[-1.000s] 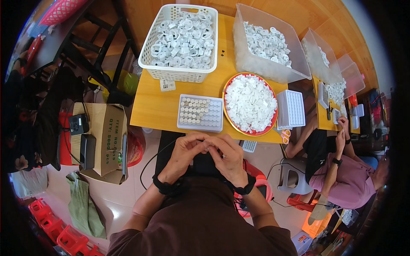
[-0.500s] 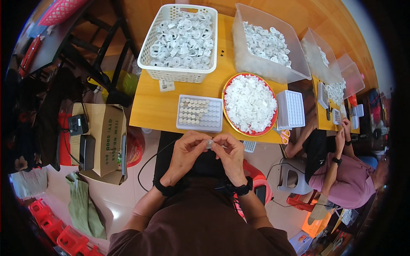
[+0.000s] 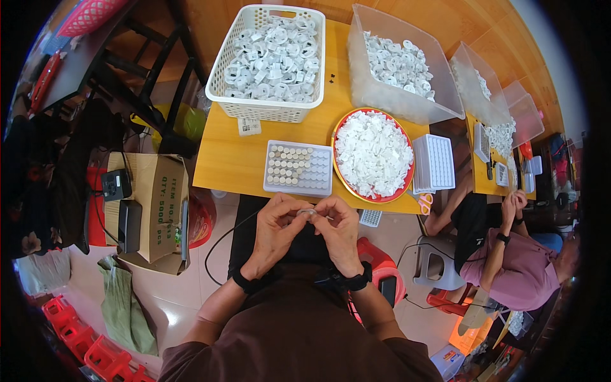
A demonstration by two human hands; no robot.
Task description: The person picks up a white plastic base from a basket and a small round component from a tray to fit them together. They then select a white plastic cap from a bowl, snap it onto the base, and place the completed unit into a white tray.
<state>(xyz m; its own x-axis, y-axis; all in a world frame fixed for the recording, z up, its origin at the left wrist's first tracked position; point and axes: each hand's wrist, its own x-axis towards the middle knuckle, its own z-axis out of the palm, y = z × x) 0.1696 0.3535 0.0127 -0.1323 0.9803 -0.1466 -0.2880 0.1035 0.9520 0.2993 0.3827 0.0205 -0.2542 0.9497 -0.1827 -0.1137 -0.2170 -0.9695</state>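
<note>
Just off the table's front edge, above my lap, my left hand (image 3: 277,228) and my right hand (image 3: 338,230) meet at the fingertips. Both are pinched on a small whitish plastic piece (image 3: 308,211), whose exact kind I cannot make out; the fingers partly cover it. Directly beyond them on the table lies a shallow white tray (image 3: 298,190), with several round beige pieces in rows in its left and middle part and bare pockets to the right. Right of it, a round red-rimmed tray (image 3: 412,167) is heaped with small white plastic parts.
On the yellow table (image 3: 223,156) stand a white basket (image 3: 254,110) and a translucent bin (image 3: 407,107), both filled with white parts. Stacked white trays (image 3: 435,162) and pink-handled scissors (image 3: 426,202) are at the right. A co-worker (image 3: 519,270) sits farther right; a cardboard box (image 3: 153,210) is left.
My fingers have shifted slightly around the small piece, and its tilt looks different. The co-worker's hands have moved a little lower. The trays and bins stay put.
</note>
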